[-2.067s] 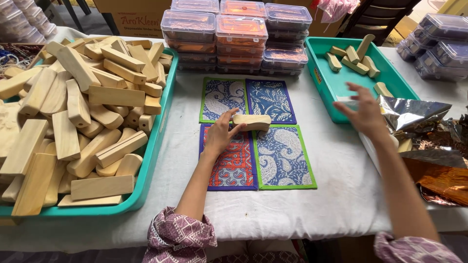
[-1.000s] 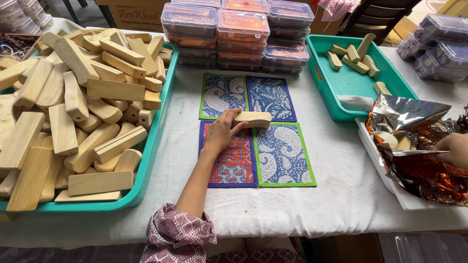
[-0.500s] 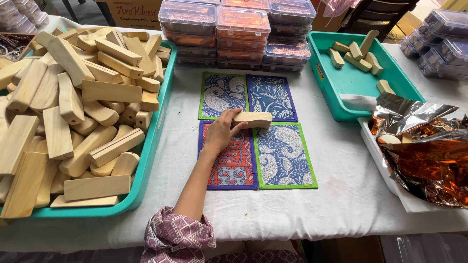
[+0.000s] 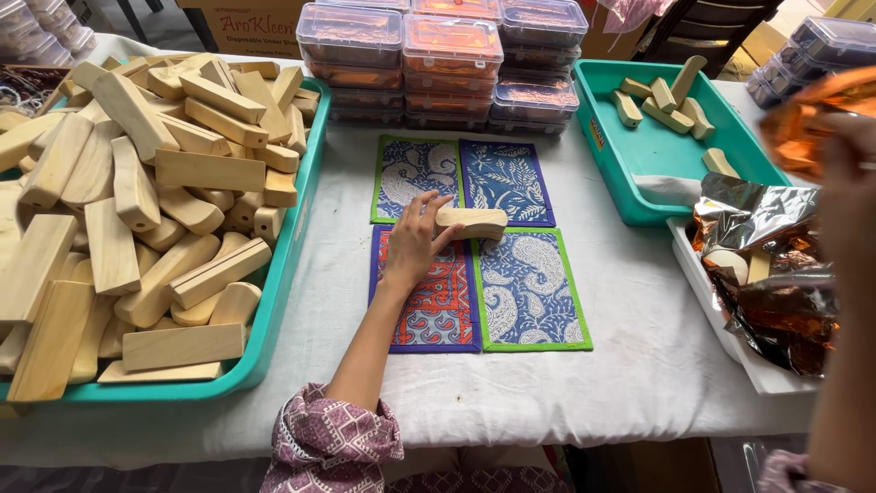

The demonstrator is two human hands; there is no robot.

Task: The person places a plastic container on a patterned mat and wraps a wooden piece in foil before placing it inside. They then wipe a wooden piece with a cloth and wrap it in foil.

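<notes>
Raised since half a second ago, the right hand [image 4: 844, 196] now comes up at the frame's right edge with a crumpled orange foil sheet [image 4: 812, 114] — it was out of view then. Left of the four patterned mats [image 4: 474, 242], the big teal tray [image 4: 287, 274] of wooden blocks [image 4: 128, 201] is unchanged. On the mats' middle, the left hand [image 4: 415, 239] keeps its grip — fingers curled around the near end of one wooden block [image 4: 474, 222] lying flat. How the right grip closes on the foil I cannot tell; it is blurred.

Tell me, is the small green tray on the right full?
No. The small green tray holds only a few wooden pieces; much of its floor is bare.
</notes>
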